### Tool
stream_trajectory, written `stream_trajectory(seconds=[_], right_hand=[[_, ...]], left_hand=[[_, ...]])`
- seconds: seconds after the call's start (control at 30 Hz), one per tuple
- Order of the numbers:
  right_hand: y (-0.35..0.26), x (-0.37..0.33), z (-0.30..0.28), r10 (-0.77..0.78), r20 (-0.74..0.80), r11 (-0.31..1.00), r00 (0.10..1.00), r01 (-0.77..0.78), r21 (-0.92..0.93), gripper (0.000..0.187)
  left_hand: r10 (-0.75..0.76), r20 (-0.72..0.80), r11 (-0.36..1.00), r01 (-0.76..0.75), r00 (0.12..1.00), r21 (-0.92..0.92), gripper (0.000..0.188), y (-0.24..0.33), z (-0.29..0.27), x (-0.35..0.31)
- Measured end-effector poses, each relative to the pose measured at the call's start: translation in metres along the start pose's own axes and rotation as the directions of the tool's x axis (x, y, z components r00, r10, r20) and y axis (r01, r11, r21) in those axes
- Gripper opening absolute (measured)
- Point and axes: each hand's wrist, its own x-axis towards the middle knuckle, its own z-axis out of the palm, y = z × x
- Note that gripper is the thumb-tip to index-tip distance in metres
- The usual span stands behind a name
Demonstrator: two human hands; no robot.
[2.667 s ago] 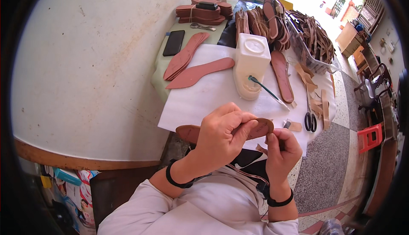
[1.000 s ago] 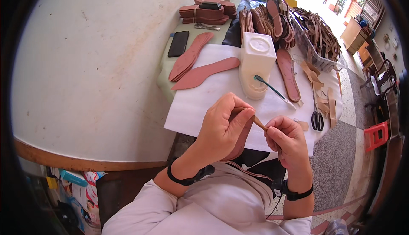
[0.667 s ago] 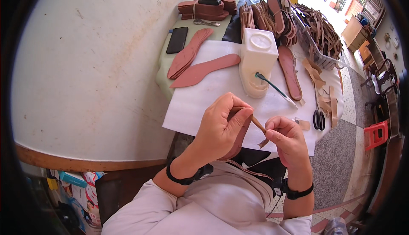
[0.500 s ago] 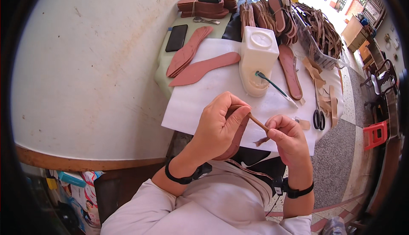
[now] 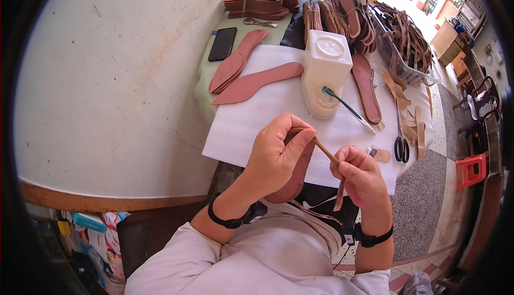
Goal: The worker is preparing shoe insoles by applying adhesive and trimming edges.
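My left hand (image 5: pixel 276 153) is closed on a reddish-brown insole (image 5: pixel 296 180), thumb and fingers pinching its upper edge. From that pinch a narrow brown leather strip (image 5: pixel 325 150) runs taut down to my right hand (image 5: pixel 361 173), whose thumb and forefinger grip it. The strip's loose end dangles below the right fingers. Much of the insole is covered by my left hand. Beyond my hands stands a white plastic glue container (image 5: pixel 327 62) with a green-handled brush (image 5: pixel 348 108) leaning out of its opening.
Flat insoles (image 5: pixel 262 83) lie on white sheeting at the left, near a black phone (image 5: pixel 222 44). Stacked insoles (image 5: pixel 256 7) sit behind. At the right are another insole (image 5: pixel 366 89), black-handled scissors (image 5: pixel 401 148), tan leather scraps (image 5: pixel 419 129) and a plastic crate (image 5: pixel 409 73) of strips.
The strip's loose end has swung from pointing left to hanging down beneath my right hand. My right fingers have curled further round the strip; my left hand has barely moved.
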Motion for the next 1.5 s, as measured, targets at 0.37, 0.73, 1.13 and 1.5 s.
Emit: stream_trajectory(seconds=[0.37, 0.73, 1.13, 1.5], right_hand=[[0.007, 0.004, 0.008, 0.02, -0.052, 0.975, 0.998, -0.008, 0.223, 0.016], [0.007, 0.005, 0.0, 0.032, -0.04, 0.987, 0.999, -0.025, 0.16, 0.014], [0.01, 0.005, 0.005, 0.174, -0.119, 0.974, 0.978, -0.153, 0.165, 0.008], [0.024, 0.002, 0.013, -0.072, -0.249, 0.977, 0.966, 0.018, -0.212, 0.004]], left_hand=[[-0.018, -0.038, 0.999, 0.017, 0.999, -0.042, 0.02, -0.008, 0.001, 0.0], [-0.046, -0.048, 0.997, 0.044, 0.998, -0.058, 0.022, -0.008, 0.0, 0.0], [-0.063, -0.122, 0.991, 0.047, 0.991, -0.129, 0.02, -0.014, 0.001, -0.002], [-0.104, -0.17, 0.969, 0.061, 0.98, -0.241, 0.021, -0.016, 0.001, -0.001]])
